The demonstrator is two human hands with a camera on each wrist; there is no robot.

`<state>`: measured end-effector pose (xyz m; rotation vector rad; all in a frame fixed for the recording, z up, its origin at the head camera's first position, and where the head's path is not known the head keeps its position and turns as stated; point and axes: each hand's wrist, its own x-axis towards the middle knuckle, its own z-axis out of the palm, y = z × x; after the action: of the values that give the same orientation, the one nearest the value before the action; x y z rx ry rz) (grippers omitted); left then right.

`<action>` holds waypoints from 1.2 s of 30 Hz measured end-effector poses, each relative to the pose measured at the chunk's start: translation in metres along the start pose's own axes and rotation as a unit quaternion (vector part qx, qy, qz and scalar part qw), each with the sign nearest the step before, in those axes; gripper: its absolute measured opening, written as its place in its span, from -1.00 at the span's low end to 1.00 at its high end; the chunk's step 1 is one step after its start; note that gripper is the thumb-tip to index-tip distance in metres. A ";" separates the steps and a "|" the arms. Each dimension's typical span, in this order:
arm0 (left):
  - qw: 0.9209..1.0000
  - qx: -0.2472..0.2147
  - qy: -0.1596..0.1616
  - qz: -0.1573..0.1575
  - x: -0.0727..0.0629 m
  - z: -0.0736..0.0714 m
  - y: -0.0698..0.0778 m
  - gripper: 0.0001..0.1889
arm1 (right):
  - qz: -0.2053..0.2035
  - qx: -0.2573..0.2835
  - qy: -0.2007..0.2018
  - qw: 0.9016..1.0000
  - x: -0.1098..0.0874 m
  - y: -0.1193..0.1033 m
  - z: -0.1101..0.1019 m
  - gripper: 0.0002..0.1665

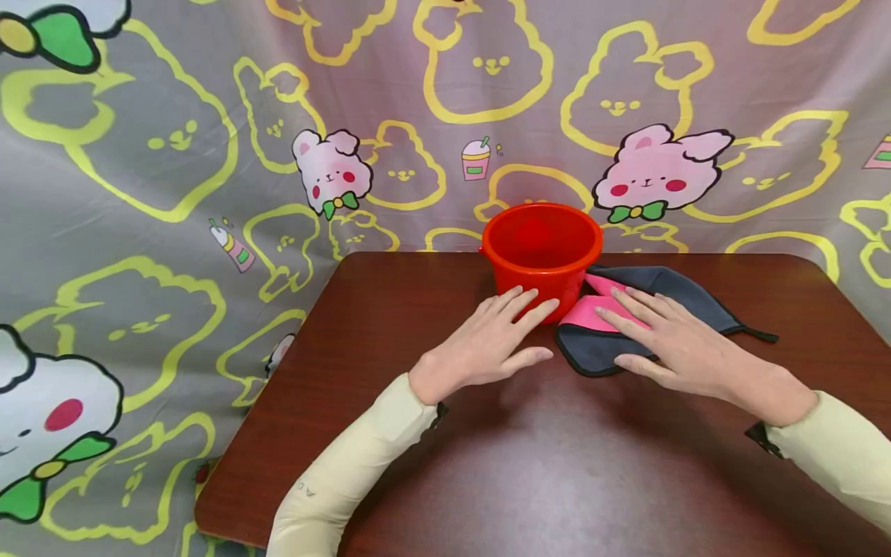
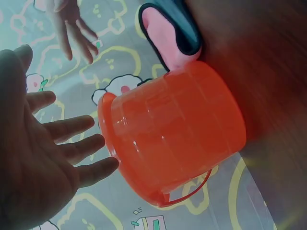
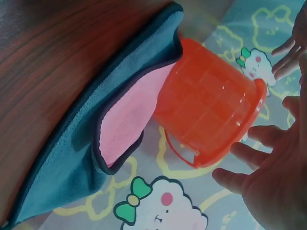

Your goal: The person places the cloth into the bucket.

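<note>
- Red bucket (image 1: 543,267): upright near the far edge of the table (image 1: 334,371), just beyond the left hand (image 1: 490,340).
- Left hand: back facing up, fingers spread, nothing gripped; fingertips near the bucket, contact not certain.
- Right hand (image 1: 689,348): fingers spread and extended above the cloth (image 1: 668,280), gripping nothing; whether it touches the fabric cannot be told.
- Hand placement: one per item, apparently keeping both within reach.
- Cloth: dark grey with black edging, right of the bucket; partly folded back, which exposes the pink side. Contact with the bucket wall cannot be confirmed.
- Bucket stance: base down, mouth up, presumably for stability and access; the thin handle (image 2: 193,193) hangs lowered.
- Bucket interior: red walls visible; any contents at the bottom cannot be determined.
- Backdrop: patterned curtain (image 1: 390,85) behind the table.
</note>
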<state>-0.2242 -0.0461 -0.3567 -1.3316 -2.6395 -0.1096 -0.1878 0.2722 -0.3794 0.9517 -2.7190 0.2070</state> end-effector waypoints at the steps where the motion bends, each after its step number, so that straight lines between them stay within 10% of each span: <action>1: 1.000 0.000 0.007 0.001 0.002 -0.001 -0.001 -0.19 | 0.004 0.002 0.002 1.000 0.000 0.001 0.000 0.04; 19: 0.990 -0.035 0.113 -0.074 0.015 -0.005 -0.018 -0.28 | 0.089 0.070 0.005 0.994 0.021 0.020 0.002 -0.05; 36: 0.963 -0.113 0.194 -0.147 0.029 -0.003 -0.043 -0.38 | 0.170 0.121 -0.022 0.978 0.038 0.055 0.013 -0.03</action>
<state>-0.2759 -0.0492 -0.3475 -0.8484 -2.5092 -0.6579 -0.2532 0.2900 -0.3838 0.5417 -2.9304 0.5974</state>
